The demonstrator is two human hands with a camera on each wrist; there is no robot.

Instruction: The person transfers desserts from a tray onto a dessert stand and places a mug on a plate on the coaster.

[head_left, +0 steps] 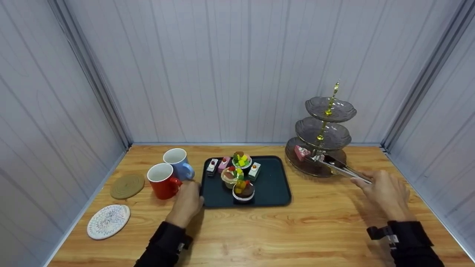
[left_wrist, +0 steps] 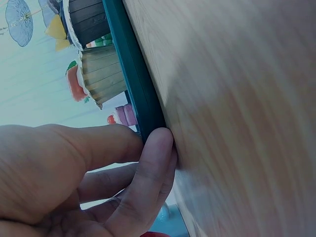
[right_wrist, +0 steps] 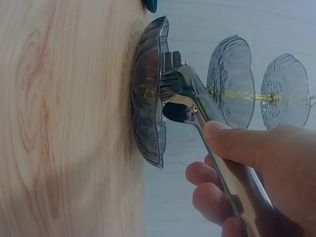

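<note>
Left hand: the left hand [head_left: 187, 200] is seen left of centre in the head view, its thumb and fingers pinched on the rim of a dark green rectangular tray [head_left: 272, 185].
Right hand: a pair of shiny metal tongs [right_wrist: 210, 111] is held in the right hand [head_left: 387, 193], at the right of the head view.
Tongs' tips: they are placed over the bottom tier of a three-tiered, smoky clear stand with a gold stem [head_left: 336, 137]; whether a piece is gripped by them cannot be told.
Stand's bottom tier: a pink cake slice [head_left: 302, 152] is found just left of the tips.
Tray's load: three round fruit-topped cupcakes [head_left: 243, 191] and three small block-shaped cakes [head_left: 254, 171] are carried at mid-frame, mostly on the tray's left and middle.
Mugs: a glossy red mug [head_left: 161, 185] and a light blue mug [head_left: 176, 166] are stood left of the tray, near the left hand.
Coasters: a tan round coaster [head_left: 127, 186] and a white, colour-patterned round coaster [head_left: 108, 221] are laid at lower left.
Surface: all is supported on a wood-grain table [head_left: 259, 237].
</note>
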